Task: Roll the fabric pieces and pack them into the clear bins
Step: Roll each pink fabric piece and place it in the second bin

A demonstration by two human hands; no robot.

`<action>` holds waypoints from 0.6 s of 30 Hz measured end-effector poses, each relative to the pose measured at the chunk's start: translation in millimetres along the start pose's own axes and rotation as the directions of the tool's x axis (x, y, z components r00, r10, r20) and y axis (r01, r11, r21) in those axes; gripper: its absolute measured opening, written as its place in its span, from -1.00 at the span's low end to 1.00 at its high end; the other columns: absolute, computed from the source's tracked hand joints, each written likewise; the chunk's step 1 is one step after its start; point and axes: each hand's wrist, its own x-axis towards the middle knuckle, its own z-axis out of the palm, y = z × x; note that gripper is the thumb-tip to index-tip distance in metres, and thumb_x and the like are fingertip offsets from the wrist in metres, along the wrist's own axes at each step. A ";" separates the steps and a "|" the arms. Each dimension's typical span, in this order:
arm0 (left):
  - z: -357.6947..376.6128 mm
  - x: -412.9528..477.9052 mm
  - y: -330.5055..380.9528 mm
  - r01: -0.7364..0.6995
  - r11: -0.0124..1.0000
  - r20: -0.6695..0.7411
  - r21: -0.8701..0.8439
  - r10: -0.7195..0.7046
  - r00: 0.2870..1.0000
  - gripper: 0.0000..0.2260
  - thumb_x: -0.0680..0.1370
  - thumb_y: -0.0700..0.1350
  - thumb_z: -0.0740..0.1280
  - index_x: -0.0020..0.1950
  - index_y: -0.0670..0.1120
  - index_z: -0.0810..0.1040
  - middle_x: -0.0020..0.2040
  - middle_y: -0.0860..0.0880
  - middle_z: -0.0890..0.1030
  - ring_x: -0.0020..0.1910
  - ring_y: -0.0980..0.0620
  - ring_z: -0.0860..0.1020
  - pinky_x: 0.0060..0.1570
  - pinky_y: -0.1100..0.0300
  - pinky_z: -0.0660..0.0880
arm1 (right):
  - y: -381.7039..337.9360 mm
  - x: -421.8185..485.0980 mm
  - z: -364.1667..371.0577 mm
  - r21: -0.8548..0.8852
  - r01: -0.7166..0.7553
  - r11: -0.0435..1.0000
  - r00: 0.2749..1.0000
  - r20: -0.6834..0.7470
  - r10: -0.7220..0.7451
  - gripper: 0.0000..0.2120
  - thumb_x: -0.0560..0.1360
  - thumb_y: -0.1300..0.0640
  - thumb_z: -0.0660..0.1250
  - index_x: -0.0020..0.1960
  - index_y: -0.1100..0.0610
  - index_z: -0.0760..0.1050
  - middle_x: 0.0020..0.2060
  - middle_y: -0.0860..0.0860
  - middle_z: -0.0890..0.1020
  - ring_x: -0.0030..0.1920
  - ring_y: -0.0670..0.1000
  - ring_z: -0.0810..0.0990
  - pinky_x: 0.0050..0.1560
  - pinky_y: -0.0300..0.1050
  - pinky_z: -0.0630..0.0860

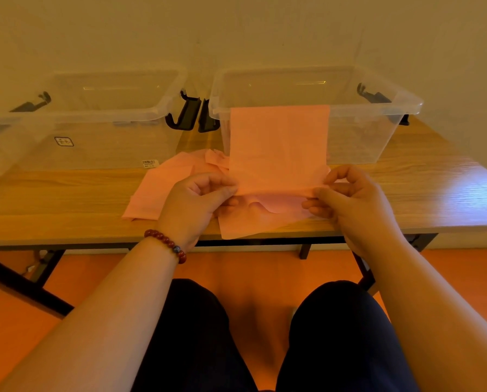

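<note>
Pink fabric piece is stretched flat between your fingers: your left hand pinches its near left corner and your right hand its near right corner, fingers curled on the folded edge. From your fingers it runs away and up to the front rim of the right clear bin. Under your fingers more pink pieces lie loose on the counter. The left clear bin sits beyond your left fingers.
</note>
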 end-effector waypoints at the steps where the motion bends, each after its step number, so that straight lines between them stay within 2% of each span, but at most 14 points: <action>1: -0.6 -0.5 -0.5 0.001 1.000 0.008 0.015 -0.001 1.000 -0.86 0.48 -0.28 0.39 -0.16 -0.04 0.63 -0.34 0.06 0.67 -0.31 0.16 0.62 -0.21 0.28 0.60 | 0.4 0.6 -0.5 -0.007 0.007 1.000 1.000 0.000 -0.007 -0.86 0.54 0.33 0.32 -0.10 0.11 0.46 -0.29 0.08 0.69 -0.21 0.06 0.71 -0.20 -0.18 0.61; 5: -6.1 -0.4 -2.8 0.009 0.997 0.057 0.073 -0.013 0.998 -0.82 0.45 -0.27 0.43 -0.15 0.03 0.67 -0.24 0.02 0.67 -0.19 0.08 0.60 -0.01 0.15 0.57 | 1.0 0.5 -1.0 -0.030 0.015 0.999 1.000 0.011 -0.015 -0.81 0.56 0.35 0.27 -0.15 0.14 0.56 -0.30 0.04 0.67 -0.22 0.05 0.70 -0.18 -0.18 0.60; 9: -5.2 1.1 -3.4 0.011 0.996 0.027 0.084 -0.014 1.000 -0.81 0.50 -0.23 0.39 -0.19 0.06 0.67 -0.27 0.06 0.68 -0.19 0.11 0.61 -0.02 0.13 0.54 | 1.6 -0.3 -1.6 -0.091 0.005 0.996 0.999 0.036 -0.001 -0.91 0.50 0.30 0.38 -0.04 0.15 0.60 -0.23 0.09 0.71 -0.16 0.01 0.71 -0.10 -0.18 0.60; 14: -4.3 1.9 -0.3 0.020 0.992 0.020 0.128 -0.023 1.000 -0.77 0.51 -0.16 0.39 -0.28 0.11 0.70 -0.20 0.03 0.69 -0.04 -0.06 0.63 0.08 0.00 0.56 | -1.4 0.6 1.1 -0.050 -0.002 0.999 1.000 0.012 0.003 -0.93 0.54 0.25 0.33 -0.07 0.19 0.59 -0.20 0.11 0.68 -0.17 0.02 0.71 -0.22 -0.26 0.59; 16: -3.9 2.8 1.2 0.026 0.992 0.015 0.120 -0.027 1.000 -0.79 0.51 -0.18 0.40 -0.28 0.07 0.69 -0.22 0.03 0.70 -0.08 -0.03 0.65 0.03 0.05 0.57 | -2.2 0.7 1.1 -0.045 -0.004 0.999 1.000 0.010 0.005 -0.91 0.55 0.23 0.33 -0.09 0.19 0.59 -0.12 0.10 0.68 -0.13 0.00 0.72 -0.20 -0.20 0.59; 18: -1.1 2.3 3.9 0.026 0.997 0.023 0.078 -0.028 0.999 -0.84 0.52 -0.23 0.38 -0.19 0.00 0.65 -0.28 0.04 0.69 -0.21 0.10 0.65 -0.14 0.20 0.57 | -3.7 0.3 1.0 -0.057 -0.005 0.998 1.000 0.015 0.006 -0.90 0.56 0.22 0.33 -0.11 0.19 0.59 -0.12 0.10 0.68 -0.12 0.00 0.72 -0.17 -0.16 0.60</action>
